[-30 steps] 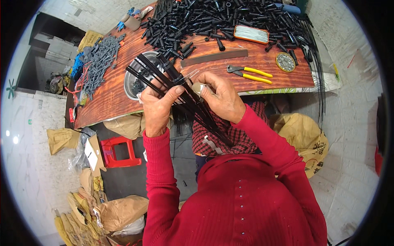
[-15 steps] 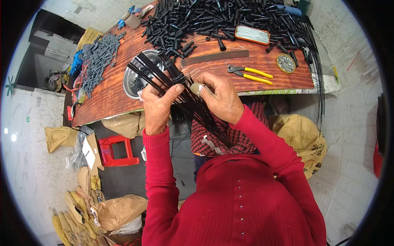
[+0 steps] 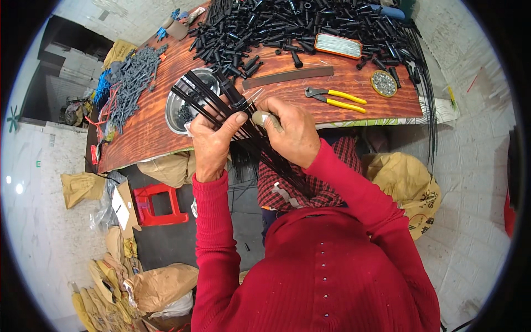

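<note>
Steadying the black rods [image 3: 260, 145] seemed key: the left hand [image 3: 213, 144] gripped them, thumb on top; just right of it, the right hand [image 3: 293, 128] curled inward, its closure and hold impossible to tell.

Left hand [image 3: 213, 146] grips, right hand [image 3: 294, 131] curls (close beside).

A reddish wood-grained counter [image 3: 141, 127] stands near pale walls [image 3: 475, 144], with a red plastic stool [image 3: 175, 203] on dark flooring [image 3: 166, 249].
</note>
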A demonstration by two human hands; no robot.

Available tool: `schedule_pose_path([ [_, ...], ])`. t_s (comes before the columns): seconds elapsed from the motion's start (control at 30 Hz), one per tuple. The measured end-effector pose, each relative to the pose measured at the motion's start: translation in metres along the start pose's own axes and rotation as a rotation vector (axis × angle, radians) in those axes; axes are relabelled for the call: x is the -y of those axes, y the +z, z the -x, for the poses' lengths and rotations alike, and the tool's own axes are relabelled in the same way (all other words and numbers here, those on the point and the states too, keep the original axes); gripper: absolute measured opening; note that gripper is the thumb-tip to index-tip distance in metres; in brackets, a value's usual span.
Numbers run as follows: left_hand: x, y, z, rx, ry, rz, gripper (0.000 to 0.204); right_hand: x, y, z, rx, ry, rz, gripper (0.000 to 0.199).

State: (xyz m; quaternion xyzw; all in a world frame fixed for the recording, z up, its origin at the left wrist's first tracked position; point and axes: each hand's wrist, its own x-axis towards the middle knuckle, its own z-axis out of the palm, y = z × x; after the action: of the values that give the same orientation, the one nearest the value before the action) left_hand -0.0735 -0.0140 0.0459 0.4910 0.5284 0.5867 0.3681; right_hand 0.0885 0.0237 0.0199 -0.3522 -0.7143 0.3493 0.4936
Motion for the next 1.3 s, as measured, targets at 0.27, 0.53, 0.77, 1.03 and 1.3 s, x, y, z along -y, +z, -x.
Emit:
schedule_pose_path([
  [0.27, 0.001, 0.005, -0.002, 0.042, -0.026, 0.119, 0.040, -0.010, -0.008, 0.001, 0.093, 0.065, -0.122, 0.011],
  [0.53, 0.002, 0.005, -0.001, 0.050, -0.018, 0.155, 0.040, -0.010, -0.011, 0.000, 0.118, 0.006, -0.126, 0.009],
  [0.77, -0.001, 0.008, 0.000, 0.017, -0.014, 0.088, 0.039, -0.009, -0.012, -0.001, 0.097, -0.086, -0.050, 0.011],
  [1.03, 0.002, 0.007, -0.001, 0.014, -0.014, 0.084, 0.039, -0.015, -0.010, -0.003, 0.124, -0.038, -0.062, 0.010],
  [1.3, 0.005, 0.001, -0.002, 0.069, 0.004, 0.089, 0.042, -0.011, -0.010, -0.004, 0.182, 0.116, -0.179, 0.010],
])
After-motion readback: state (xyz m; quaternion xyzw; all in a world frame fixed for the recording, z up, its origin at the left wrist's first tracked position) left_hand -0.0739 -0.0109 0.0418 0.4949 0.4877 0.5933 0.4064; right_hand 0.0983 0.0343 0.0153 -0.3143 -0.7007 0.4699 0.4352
